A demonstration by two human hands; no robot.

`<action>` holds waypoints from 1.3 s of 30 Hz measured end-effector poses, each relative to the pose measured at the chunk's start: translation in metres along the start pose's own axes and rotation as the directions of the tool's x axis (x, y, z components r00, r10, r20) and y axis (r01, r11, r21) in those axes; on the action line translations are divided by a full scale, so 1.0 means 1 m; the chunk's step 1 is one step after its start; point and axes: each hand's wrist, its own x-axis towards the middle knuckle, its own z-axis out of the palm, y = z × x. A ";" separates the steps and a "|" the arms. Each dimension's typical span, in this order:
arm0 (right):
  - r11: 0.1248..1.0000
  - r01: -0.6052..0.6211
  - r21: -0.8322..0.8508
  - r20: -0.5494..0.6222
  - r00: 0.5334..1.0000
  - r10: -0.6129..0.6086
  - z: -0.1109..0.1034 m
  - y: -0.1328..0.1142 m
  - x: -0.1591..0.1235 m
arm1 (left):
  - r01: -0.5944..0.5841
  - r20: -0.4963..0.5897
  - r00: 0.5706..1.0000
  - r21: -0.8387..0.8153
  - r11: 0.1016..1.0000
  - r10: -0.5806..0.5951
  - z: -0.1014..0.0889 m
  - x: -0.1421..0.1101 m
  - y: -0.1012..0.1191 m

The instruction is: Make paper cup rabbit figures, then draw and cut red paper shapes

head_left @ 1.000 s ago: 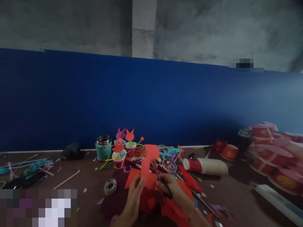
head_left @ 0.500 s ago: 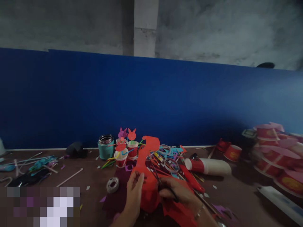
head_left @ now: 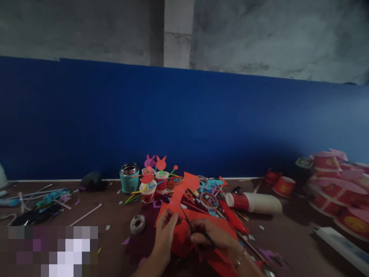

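Observation:
A sheet of red paper (head_left: 178, 194) with a cut, curling upper strip is pinched in my left hand (head_left: 165, 231). My right hand (head_left: 206, 235) is closed around dark-handled scissors (head_left: 188, 220), whose blades point up and left at the paper's right edge, close to my left thumb. Beneath both hands lies more red paper (head_left: 220, 225) on the table, partly hidden by my right hand. Just beyond stand paper cups (head_left: 148, 191) with red and purple animal-shaped cutouts (head_left: 161, 163) on them.
A teal jar (head_left: 129, 181) stands behind a roll of tape (head_left: 137, 224) on the left. Coloured scraps and pens lie beyond my hands. To the right are a stack of white cups (head_left: 263, 204) on its side and piled red paper bowls (head_left: 331, 186).
The red paper strip has swung slightly right and down. The scissors have shifted a little left, with their blades now nearer my left thumb.

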 end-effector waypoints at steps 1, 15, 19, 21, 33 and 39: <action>1.000 0.002 0.007 0.002 1.000 -0.002 0.000 0.000 0.000 | 0.001 0.007 1.000 0.001 1.000 -0.001 0.000 0.000 0.001; 0.999 0.036 -0.024 -0.015 0.999 -0.037 -0.002 -0.007 -0.003 | 0.003 0.032 0.999 -0.005 1.000 -0.003 -0.002 -0.001 0.001; 0.996 0.055 -0.065 -0.036 0.998 -0.057 -0.002 -0.008 -0.004 | -0.009 0.030 1.000 0.003 1.000 0.009 -0.001 -0.002 0.003; 0.996 0.050 -0.077 -0.054 0.997 -0.055 -0.002 -0.008 -0.004 | -0.007 0.036 0.999 0.005 1.000 0.007 0.000 -0.003 0.004; 0.997 -0.005 -0.082 -0.096 0.995 -0.002 -0.002 -0.006 -0.005 | -0.047 0.055 0.998 0.091 0.995 0.043 -0.003 0.000 0.001; 0.996 0.010 -0.094 -0.112 0.993 -0.020 -0.001 -0.007 -0.005 | -0.077 0.056 0.996 0.130 0.989 0.070 -0.006 0.003 -0.002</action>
